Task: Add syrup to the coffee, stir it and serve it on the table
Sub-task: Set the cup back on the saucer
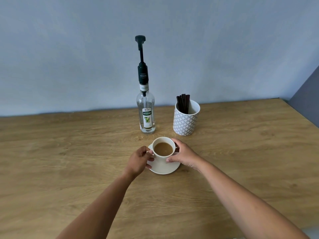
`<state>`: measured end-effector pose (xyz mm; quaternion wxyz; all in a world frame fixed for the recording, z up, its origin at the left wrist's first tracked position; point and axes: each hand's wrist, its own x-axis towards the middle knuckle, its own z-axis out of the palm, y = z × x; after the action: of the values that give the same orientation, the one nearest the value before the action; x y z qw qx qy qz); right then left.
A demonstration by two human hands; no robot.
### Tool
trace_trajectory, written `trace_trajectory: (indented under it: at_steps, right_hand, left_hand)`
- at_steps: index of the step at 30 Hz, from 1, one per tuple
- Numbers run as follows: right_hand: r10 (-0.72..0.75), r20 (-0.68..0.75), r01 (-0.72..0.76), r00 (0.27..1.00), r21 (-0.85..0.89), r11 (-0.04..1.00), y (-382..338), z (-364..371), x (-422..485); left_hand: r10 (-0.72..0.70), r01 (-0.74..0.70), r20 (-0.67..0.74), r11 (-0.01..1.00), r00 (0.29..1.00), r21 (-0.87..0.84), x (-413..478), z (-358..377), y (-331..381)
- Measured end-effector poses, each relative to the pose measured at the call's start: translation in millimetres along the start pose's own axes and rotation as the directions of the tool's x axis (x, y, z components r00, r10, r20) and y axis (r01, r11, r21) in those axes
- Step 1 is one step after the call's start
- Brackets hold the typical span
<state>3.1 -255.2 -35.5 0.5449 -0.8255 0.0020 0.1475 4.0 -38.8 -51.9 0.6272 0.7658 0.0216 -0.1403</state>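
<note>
— Head view: where is the coffee?
— Centre of the frame, in a white cup (163, 149) on a saucer (164, 168), on the wooden table (69, 152).
— And the hands?
— The left hand (139, 160) pinches the saucer's left rim. The right hand (181, 155) curls round the cup's right side.
— What's near it?
— Just above it are the syrup bottle (146, 116) with its tall pump and a patterned holder (185, 120) of dark stirrers (183, 103), both near the table's far edge at the wall.
— Room to move?
— Wood stretches wide to the left, right and bottom.
</note>
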Motion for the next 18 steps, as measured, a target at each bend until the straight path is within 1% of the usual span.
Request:
trace_trajectory:
  at_steps: [5,8,10,12,15,17,18]
  right_hand:
    - [-0.005,0.005,0.005,1.0,-0.002,1.0,0,-2,-1]
    - [-0.009,0.008,0.009,1.0,-0.012,1.0,0,-3,-2]
    - [-0.002,0.022,0.003,1.0,-0.025,1.0,0,-4,-2]
    - [0.008,0.046,-0.006,0.999,-0.045,0.999,-1,-7,-2]
    - [0.01,0.078,-0.003,0.997,-0.088,0.996,-9,-14,-3]
    - [-0.001,0.053,0.007,0.999,-0.111,0.994,-18,-22,-4]
    - [-0.018,0.015,0.019,1.0,-0.117,0.993,-25,-27,-3]
  left_hand:
    - [0.027,-0.019,-0.044,0.987,0.999,0.163,3,-3,-1]
    - [0.047,-0.031,-0.069,0.977,0.996,0.21,3,-6,-2]
    - [0.045,-0.026,-0.099,0.983,0.994,0.18,2,-7,-3]
    - [0.038,-0.024,-0.124,0.994,0.992,0.111,2,-8,-4]
    - [0.026,-0.023,-0.115,0.999,0.993,0.026,2,-9,-5]
    - [0.014,-0.015,-0.108,1.0,0.994,-0.011,1,-9,-4]
    - [0.006,-0.009,-0.104,1.0,0.995,-0.03,1,-9,-3]
